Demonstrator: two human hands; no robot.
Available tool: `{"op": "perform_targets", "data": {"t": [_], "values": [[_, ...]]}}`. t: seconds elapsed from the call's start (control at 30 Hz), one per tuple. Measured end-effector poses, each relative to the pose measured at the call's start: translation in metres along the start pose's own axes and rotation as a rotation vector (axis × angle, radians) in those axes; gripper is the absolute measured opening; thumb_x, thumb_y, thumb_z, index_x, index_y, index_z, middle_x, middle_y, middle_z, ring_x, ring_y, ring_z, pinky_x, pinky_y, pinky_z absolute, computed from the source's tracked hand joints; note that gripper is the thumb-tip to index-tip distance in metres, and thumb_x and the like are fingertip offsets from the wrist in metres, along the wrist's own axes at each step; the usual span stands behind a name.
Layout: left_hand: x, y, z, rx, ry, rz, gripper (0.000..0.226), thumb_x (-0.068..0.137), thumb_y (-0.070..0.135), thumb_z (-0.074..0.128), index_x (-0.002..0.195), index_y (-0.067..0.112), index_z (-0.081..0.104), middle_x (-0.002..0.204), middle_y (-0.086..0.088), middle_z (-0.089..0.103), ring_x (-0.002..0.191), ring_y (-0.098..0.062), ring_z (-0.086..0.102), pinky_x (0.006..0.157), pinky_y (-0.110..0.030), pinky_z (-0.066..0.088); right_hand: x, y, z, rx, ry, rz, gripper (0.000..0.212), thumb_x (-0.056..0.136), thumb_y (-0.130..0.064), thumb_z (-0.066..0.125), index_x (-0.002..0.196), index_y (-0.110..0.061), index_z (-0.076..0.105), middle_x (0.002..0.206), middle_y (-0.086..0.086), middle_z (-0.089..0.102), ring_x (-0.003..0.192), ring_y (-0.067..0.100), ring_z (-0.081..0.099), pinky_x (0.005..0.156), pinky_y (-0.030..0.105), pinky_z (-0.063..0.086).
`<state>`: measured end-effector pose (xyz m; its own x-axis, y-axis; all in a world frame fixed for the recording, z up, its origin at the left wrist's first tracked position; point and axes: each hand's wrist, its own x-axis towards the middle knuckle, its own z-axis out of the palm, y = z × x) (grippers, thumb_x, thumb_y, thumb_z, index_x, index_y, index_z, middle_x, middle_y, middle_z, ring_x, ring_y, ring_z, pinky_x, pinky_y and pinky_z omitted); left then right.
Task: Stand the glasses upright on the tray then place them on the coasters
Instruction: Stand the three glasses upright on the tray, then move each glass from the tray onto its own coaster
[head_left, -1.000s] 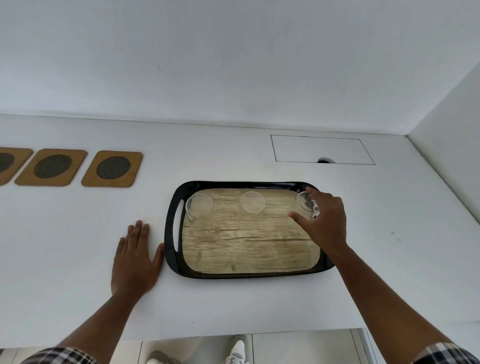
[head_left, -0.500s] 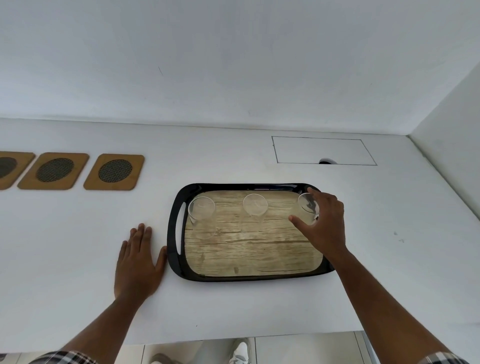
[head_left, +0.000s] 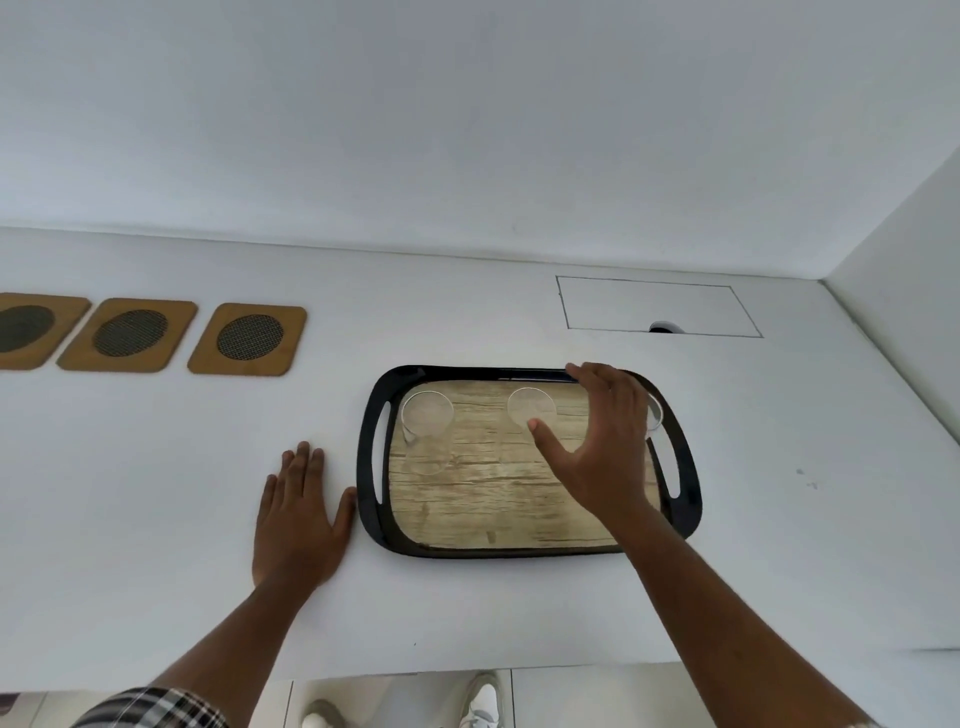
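Note:
A black tray (head_left: 367, 462) with a wood-grain floor lies on the white table. Three clear glasses stand upright along its far side: the left glass (head_left: 427, 423), the middle glass (head_left: 531, 408), and the right glass (head_left: 653, 413), mostly hidden behind my right hand. My right hand (head_left: 605, 447) hovers over the tray with fingers spread, its thumb next to the middle glass, holding nothing. My left hand (head_left: 298, 517) lies flat on the table just left of the tray. Three wooden coasters with dark mesh centres sit at the far left: (head_left: 248, 339), (head_left: 130, 334), (head_left: 26, 328).
A white wall rises behind the table and another on the right. A rectangular outline with a small hole (head_left: 660, 309) marks the table behind the tray. The table's front edge (head_left: 467, 670) runs below my arms, with shoes on the floor beyond it.
My right hand has let go of the right glass and moved left, opening beside the middle glass. My left hand stays flat by the tray.

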<state>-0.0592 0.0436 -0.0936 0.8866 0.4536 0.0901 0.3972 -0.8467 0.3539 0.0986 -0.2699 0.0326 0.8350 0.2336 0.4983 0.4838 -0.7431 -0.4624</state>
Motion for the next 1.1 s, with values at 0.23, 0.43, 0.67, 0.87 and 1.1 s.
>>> {"op": "perform_targets", "data": {"t": [0.23,0.43,0.67,0.87,1.1], "values": [[0.0,-0.008,-0.003,-0.03,-0.062,0.023,0.081,0.095,0.061,0.026,0.157,0.009,0.021,0.167,-0.009,0.015,0.155,-0.024,0.01,0.125,-0.042,0.012,-0.008,-0.078,0.028,0.182,-0.057,-0.039,0.061,0.084,-0.043,0.078,0.135,-0.018,0.058,0.135,0.0,0.053,0.129,0.019,0.046,0.111,0.031,0.037],[0.01,-0.033,-0.014,-0.137,-0.105,0.046,0.082,0.098,0.049,0.048,0.158,0.005,0.012,0.169,-0.006,0.005,0.155,-0.023,0.001,0.124,-0.036,0.005,-0.013,-0.124,0.061,0.378,-0.162,0.162,0.054,0.083,-0.04,0.078,0.131,-0.027,0.056,0.128,-0.011,0.052,0.121,0.01,0.053,0.104,0.036,0.049],[0.034,-0.105,-0.047,-0.066,-0.104,0.088,0.079,0.099,0.046,0.048,0.157,0.004,0.015,0.168,-0.01,0.009,0.155,-0.026,0.005,0.124,-0.039,0.009,-0.024,-0.133,0.091,0.291,-0.207,0.3,0.075,0.076,-0.033,0.086,0.14,-0.025,0.048,0.137,-0.005,0.048,0.127,0.017,0.052,0.106,0.043,0.049],[0.036,-0.156,-0.055,-0.073,-0.158,0.123,0.078,0.099,0.049,0.045,0.157,0.005,0.017,0.169,-0.008,0.007,0.155,-0.024,0.005,0.124,-0.038,0.007,-0.028,-0.144,0.102,0.289,-0.16,0.418,0.089,0.078,-0.028,0.088,0.151,-0.02,0.038,0.147,0.002,0.047,0.128,0.014,0.053,0.103,0.032,0.046],[0.028,-0.164,-0.054,0.005,-0.142,0.215,0.082,0.096,0.061,0.018,0.159,0.009,0.014,0.168,-0.001,0.005,0.155,-0.016,-0.003,0.125,-0.038,0.005,-0.025,-0.15,0.102,0.294,-0.115,0.429,0.085,0.077,-0.022,0.088,0.148,-0.016,0.042,0.142,0.0,0.058,0.13,0.009,0.055,0.106,0.03,0.045]]}}
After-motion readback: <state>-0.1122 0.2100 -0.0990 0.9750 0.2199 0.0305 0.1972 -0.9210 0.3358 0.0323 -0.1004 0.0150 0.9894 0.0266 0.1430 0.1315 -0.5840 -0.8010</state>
